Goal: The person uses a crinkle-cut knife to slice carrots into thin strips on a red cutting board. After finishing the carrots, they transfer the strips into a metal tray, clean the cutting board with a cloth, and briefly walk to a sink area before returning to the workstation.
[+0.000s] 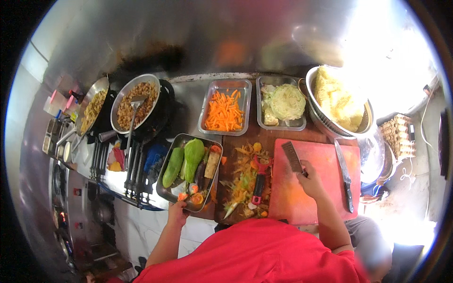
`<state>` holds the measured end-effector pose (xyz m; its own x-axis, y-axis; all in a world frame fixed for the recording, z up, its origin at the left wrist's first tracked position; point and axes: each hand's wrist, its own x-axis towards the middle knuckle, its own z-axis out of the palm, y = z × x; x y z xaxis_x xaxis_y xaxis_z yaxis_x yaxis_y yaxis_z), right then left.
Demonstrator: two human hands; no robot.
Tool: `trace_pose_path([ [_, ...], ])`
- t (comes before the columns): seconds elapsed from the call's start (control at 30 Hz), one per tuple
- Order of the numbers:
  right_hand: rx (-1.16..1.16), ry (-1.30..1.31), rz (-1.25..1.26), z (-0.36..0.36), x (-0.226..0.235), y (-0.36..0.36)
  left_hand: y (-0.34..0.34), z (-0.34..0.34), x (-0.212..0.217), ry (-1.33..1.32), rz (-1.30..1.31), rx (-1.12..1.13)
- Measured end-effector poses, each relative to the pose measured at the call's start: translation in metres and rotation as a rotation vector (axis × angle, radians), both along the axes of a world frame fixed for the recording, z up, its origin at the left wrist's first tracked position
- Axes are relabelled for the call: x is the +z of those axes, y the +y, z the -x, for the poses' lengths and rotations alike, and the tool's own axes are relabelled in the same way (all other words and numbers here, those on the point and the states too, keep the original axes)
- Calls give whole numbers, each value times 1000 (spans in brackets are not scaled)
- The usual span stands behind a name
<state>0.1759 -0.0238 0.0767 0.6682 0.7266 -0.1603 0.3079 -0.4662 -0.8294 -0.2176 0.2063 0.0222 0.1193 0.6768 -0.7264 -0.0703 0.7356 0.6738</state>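
At the far left edge stand small pink-and-white containers (56, 101) — possibly packaged goods — too blurred to tell.

Single head-worn fisheye view, looking steeply down over the person's red shirt (264, 254) onto a kitchen counter. Facing the steel back wall (188, 33), which fills the upper frame. Close range: red cutting board (325, 160) and vegetable tray (166, 191) sit just below the lens. Edges bend strongly; the right side is overexposed, probably daylight. No second view to compare.

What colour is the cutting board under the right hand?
The cutting board is red, stained orange; it shows best in the head view, under the right hand.
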Motion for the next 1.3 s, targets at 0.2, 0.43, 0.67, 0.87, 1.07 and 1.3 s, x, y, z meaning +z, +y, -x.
trace_pose_path([
  [0.2,99,-498,247,-16,-4,-11,-8,-3,40,-63,9,-1],
  [0.43,37,-527,174,5,-4,-32,-15,-45,78,-380,-109,-43],
  [0.67,-2,-486,89,16,14,-34,55,-236,78,-479,-178,-20],
  [0.87,-140,-470,155,36,17,-76,65,-351,23,-513,-85,-20],
  [1.07,-240,-444,213,60,1,-108,65,-366,-14,-414,-90,-106],
  [1.3,-115,-437,120,69,8,-67,56,-297,40,-408,-59,-308],
])
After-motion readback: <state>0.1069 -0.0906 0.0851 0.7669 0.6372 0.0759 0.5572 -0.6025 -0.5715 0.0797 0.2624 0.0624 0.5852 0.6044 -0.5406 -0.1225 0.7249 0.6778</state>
